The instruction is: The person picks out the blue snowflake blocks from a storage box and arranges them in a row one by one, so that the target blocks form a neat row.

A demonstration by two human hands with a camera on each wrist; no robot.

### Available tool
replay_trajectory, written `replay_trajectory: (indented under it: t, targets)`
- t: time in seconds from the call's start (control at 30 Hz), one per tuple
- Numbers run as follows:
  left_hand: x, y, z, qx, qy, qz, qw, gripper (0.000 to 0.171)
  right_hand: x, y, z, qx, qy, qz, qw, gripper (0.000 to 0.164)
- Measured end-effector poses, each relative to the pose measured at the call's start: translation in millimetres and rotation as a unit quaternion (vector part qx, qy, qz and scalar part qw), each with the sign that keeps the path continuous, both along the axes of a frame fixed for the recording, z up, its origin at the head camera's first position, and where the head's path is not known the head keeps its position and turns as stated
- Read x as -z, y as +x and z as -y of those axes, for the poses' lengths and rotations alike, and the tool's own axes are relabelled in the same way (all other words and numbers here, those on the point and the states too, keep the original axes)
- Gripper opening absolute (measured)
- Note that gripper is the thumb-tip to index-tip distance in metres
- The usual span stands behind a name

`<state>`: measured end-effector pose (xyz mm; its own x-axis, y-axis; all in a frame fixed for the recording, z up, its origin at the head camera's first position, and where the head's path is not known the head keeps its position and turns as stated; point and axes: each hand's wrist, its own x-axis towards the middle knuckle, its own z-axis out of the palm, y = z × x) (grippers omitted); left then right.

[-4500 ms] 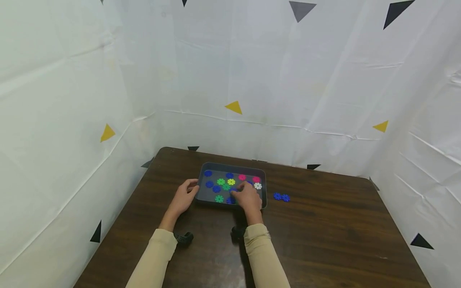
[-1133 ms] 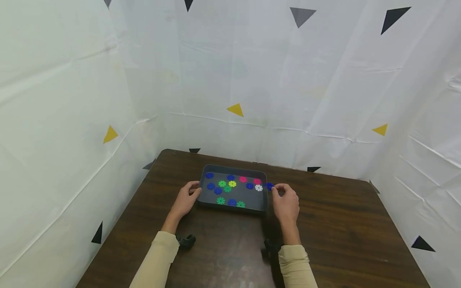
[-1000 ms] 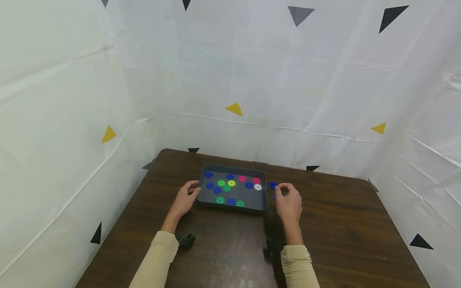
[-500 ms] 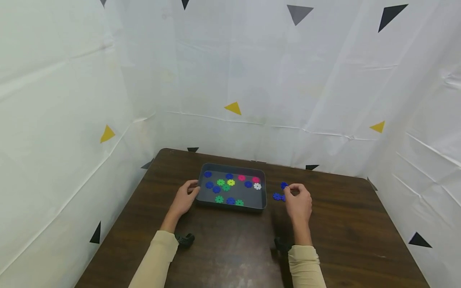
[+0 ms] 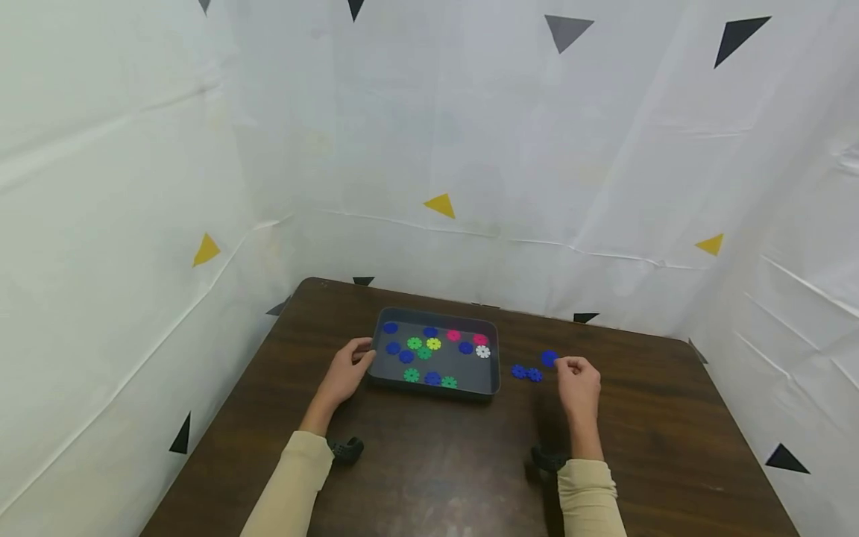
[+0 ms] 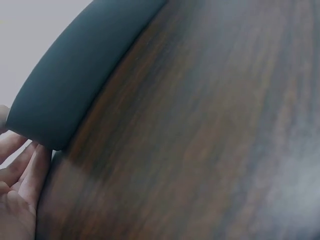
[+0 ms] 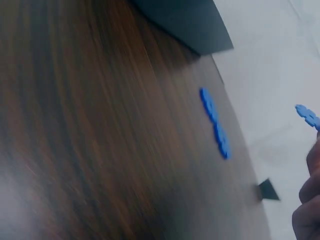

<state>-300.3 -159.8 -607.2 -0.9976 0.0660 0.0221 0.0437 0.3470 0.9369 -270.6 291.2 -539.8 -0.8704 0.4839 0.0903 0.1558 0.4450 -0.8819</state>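
My right hand (image 5: 580, 388) pinches a blue flower-shaped disc (image 5: 549, 359) by its edge, above the table to the right of the tray. In the right wrist view that disc (image 7: 307, 115) juts from the fingertips. Two blue discs (image 5: 526, 373), joined edge to edge, lie on the table between this hand and the tray. My left hand (image 5: 345, 373) holds the dark grey tray (image 5: 429, 387) at its left side. Its fingers lie against the tray corner (image 6: 47, 120) in the left wrist view. Flower discs in blue, green, pink, yellow and white lie spread in the tray.
The brown wooden table (image 5: 443, 477) extends to the front and right of the tray. A white sheet (image 5: 537, 149) with coloured triangles hangs behind it and at both sides. Dark bands (image 5: 347, 450) sit at the wrists.
My right hand has taken a blue disc out of the tray and carried it right, past the joined pair on the table. The left hand stays at the tray's left side.
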Motion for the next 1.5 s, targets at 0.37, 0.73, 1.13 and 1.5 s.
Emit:
replay_trajectory:
  t: [0.37, 0.73, 1.13, 1.5]
  targets:
    - [0.6, 3.2, 2, -0.002, 0.001, 0.009, 1.0, 0.05, 21.6, -16.3, -41, -0.076, -0.086, 0.107, 0.988, 0.039]
    - [0.6, -0.1, -1, -0.005, -0.004, 0.01, 0.9999, 0.05, 31.3, -16.5, -50, -0.107, -0.08, 0.162, 0.978, 0.037]
    - [-0.5, -1.0, 0, -0.003, -0.002, 0.007, 1.0, 0.05, 31.8, -23.2, -48, -0.1, -0.063, 0.182, 0.976, 0.031]
    - [0.0, -1.8, 1, -0.001, -0.007, 0.004, 1.0, 0.051, 32.1, -20.8, -48, -0.087, -0.076, 0.173, 0.978, 0.029]
